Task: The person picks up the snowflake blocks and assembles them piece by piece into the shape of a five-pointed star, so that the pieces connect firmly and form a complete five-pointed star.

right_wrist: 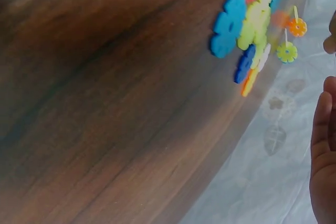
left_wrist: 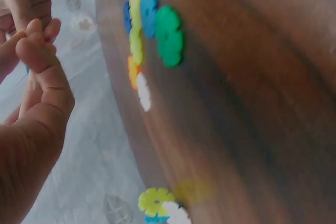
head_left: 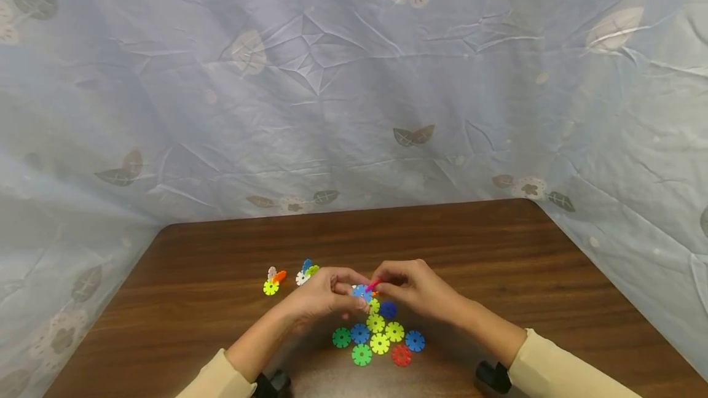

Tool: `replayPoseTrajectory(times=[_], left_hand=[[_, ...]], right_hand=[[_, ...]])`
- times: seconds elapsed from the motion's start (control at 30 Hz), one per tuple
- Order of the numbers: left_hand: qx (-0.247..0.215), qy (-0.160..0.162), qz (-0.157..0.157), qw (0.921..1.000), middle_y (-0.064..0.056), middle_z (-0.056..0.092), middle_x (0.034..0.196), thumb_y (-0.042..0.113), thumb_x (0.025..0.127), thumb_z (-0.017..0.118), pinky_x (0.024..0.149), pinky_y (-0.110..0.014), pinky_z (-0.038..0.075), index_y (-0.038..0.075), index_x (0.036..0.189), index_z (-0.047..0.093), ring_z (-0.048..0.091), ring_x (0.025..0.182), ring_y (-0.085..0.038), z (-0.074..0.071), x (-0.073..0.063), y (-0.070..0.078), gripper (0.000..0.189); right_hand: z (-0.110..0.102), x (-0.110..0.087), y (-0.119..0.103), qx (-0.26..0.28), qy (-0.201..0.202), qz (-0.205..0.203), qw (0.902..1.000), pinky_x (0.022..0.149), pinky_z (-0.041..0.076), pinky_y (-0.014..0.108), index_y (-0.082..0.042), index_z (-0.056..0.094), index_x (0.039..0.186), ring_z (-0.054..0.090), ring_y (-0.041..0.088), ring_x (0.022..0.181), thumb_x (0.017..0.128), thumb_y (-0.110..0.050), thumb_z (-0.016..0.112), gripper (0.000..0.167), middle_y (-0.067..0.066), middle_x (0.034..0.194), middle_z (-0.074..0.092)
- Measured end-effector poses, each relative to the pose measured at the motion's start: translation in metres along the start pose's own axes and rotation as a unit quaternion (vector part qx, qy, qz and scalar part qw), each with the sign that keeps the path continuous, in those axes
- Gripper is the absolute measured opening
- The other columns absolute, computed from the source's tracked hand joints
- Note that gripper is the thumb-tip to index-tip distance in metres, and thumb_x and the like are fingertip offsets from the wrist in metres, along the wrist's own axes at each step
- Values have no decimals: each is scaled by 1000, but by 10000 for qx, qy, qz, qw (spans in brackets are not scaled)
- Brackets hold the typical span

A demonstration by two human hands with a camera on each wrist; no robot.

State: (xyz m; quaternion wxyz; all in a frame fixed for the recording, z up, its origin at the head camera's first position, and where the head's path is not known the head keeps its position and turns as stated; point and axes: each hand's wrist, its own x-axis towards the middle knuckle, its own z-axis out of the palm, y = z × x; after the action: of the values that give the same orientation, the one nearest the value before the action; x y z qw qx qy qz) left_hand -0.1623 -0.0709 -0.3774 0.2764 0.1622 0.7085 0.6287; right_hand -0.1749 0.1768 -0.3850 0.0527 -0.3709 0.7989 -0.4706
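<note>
Left hand (head_left: 326,300) pinching one light-blue disc (head_left: 362,292), right hand (head_left: 423,287) one pink disc (head_left: 373,285), two green discs (head_left: 342,338) (head_left: 362,355)

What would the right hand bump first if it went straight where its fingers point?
Probably the light blue disc in the left hand, just past the pink piece the right hand pinches, though depth is hard to judge.

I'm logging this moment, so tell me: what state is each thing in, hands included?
Left hand: pinching the light-blue disc
Right hand: pinching the pink disc
Light-blue disc: held; joined or not, unclear
Pink disc: held, seen edge-on
Flat discs: lying grouped on the table
Yellow-orange cluster: joined at angles
White-blue cluster: joined at angles
Patterned cloth: creased
</note>
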Motion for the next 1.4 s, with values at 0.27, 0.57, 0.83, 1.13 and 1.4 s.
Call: replayPoseTrajectory(times=[0.27,0.57,0.83,1.13,1.4], left_hand=[[513,221,12,9984,-15,74,91,14,102,65,65,-27,57,-7,119,68,67,80,-15,-6,-5,1,27],[222,702,-93,9972,-21,79,100,12,101,67,69,-25,56,-6,119,64,69,82,-14,-9,-9,-1,26],[48,861,-106,9962,-8,79,91,11,103,64,68,-22,55,-7,118,64,66,80,-12,-11,-9,1,24],[44,966,-111,9952,1,70,82,15,102,66,68,-22,55,-5,118,65,64,79,-12,-9,-8,1,25],[79,1014,-93,9948,0,74,86,16,102,66,66,-23,53,-5,120,65,63,78,-12,-9,-6,1,27]], right_hand=[[-4,3,0,-62,-64,22,10000,77,63,28,-11,72,108,76,28,90,102,-15,68,8,16,100,78],[-10,0,15,-1013,-845,816,9879,79,58,23,-3,68,113,66,10,91,98,-13,73,18,8,102,74],[-5,-6,27,-1256,-1310,743,9806,76,51,24,-7,71,116,56,13,89,92,-16,80,28,7,105,66],[-3,-8,31,-1185,-1219,719,9828,78,48,24,-10,69,107,52,12,92,90,-19,82,23,5,103,64],[0,-8,37,-1027,-984,518,9885,70,55,20,-6,62,110,58,1,80,93,-15,79,25,2,92,68]])
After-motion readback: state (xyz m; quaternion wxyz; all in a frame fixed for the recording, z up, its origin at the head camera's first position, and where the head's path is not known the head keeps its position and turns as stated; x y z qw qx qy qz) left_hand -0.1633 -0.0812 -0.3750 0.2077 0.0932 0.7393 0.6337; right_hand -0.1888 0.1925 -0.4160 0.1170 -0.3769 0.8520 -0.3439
